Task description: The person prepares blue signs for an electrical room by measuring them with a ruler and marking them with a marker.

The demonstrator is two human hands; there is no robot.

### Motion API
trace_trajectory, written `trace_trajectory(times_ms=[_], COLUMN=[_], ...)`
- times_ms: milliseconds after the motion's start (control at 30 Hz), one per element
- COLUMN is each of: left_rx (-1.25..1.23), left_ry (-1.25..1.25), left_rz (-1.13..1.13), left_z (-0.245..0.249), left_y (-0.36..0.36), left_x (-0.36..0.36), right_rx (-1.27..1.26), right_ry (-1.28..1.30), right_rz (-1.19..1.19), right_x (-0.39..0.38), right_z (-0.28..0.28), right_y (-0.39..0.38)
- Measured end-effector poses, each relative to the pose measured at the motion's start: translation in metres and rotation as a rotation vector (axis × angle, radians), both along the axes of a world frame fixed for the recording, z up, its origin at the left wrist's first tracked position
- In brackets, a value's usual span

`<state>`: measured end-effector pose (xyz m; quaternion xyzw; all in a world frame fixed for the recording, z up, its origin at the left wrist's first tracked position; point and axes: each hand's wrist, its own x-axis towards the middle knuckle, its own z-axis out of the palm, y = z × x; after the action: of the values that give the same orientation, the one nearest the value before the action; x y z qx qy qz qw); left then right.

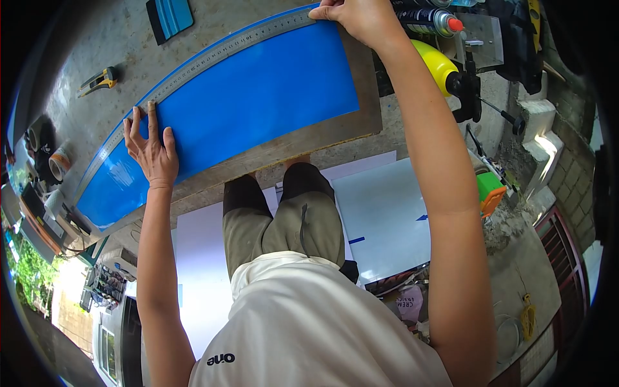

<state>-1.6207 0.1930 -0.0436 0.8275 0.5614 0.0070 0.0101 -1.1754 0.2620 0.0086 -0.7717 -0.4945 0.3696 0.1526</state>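
Observation:
A blue sheet lies flat on the grey work table. Along its far edge runs a long metal ruler, which looks curved through the lens. My left hand rests on the sheet with its fingers spread, the fingertips on the ruler's left part. At the ruler's right end, my right hand is closed, thumb and finger pinching the ruler at the sheet's corner. A yellow and black cutter knife lies beyond the sheet, and a blue squeegee is at the top.
Rolls of tape stand at the far left. Right of the table are a spray can, a yellow bottle and a green and orange tool. White panels lie below the table's near edge.

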Motion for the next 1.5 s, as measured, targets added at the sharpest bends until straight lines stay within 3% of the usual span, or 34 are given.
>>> trace_trajectory(times_ms=[500, 600, 667, 800, 900, 1033, 1167, 1267, 1500], left_rx=[-0.017, -0.028, -0.028, -0.033, -0.029, -0.034, 0.000, -0.006, -0.028], left_ry=[-0.019, -0.022, -0.006, -0.018, -0.015, -0.015, -0.003, 0.001, -0.019], left_rz=[0.015, 0.029, 0.037, 0.031, 0.032, 0.031, 0.007, 0.013, 0.027], left_z=[-0.001, -0.002, -0.002, -0.002, -0.001, -0.001, 0.000, -0.001, -0.001], left_y=[0.000, 0.000, 0.000, -0.001, 0.000, 0.000, 0.000, 0.000, 0.000], left_x=[0.000, 0.000, 0.001, 0.001, 0.001, 0.001, 0.003, 0.002, 0.001], right_rx=[-0.011, 0.128, 0.292, 0.335, 0.212, 0.157, 0.148, 0.253, 0.105], right_ry=[0.029, 0.073, -0.031, 0.212, 0.050, 0.068, 0.091, 0.084, 0.078], right_rz=[0.024, 0.004, -0.095, -0.288, -0.321, -0.347, -0.362, -0.227, -0.180], right_x=[0.003, 0.013, 0.027, 0.054, 0.050, 0.039, 0.027, 0.019, 0.002], right_z=[0.003, 0.006, -0.006, -0.030, -0.028, -0.025, -0.016, -0.009, 0.000], right_y=[-0.002, -0.012, -0.021, -0.068, -0.094, -0.115, -0.099, -0.065, -0.033])
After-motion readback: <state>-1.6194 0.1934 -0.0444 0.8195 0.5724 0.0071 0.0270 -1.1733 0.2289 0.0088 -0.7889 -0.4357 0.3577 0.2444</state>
